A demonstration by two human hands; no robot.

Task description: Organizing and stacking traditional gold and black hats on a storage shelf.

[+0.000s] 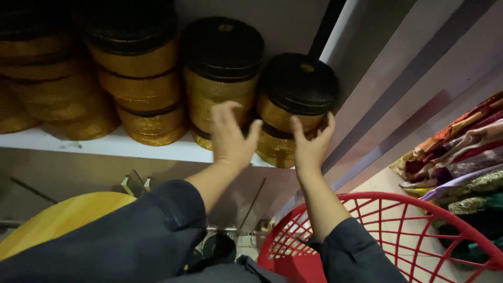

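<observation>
Item: stack of gold ribbon spools (293, 112), rightmost of a row on a white shelf (105, 144). Each spool is a roll of glittery gold ribbon between black round end discs, laid flat and piled several high; flat stacking keeps the rolls from rolling off the ledge. The stack sits at the shelf's right end, close to the wall corner and slightly overhanging the front edge.

Left hand (230, 137): raised against the left flank of this stack, in the gap beside the neighbouring gold spool stack (222, 78); fingers spread wide, palm toward the rolls, grip open rather than closed on anything.

Right hand (312, 144): pressed to the lower right side of the same stack, fingers curved round the bottom rolls (a cradling hold, both palms bracing opposite sides so the pile stays together).

Further stacks (141, 78) of the same spools fill the shelf leftward.

Below: a red plastic basket (419, 220) with open ribbed walls. At far right, folded embroidered fabrics (461, 162) in mixed colours.
</observation>
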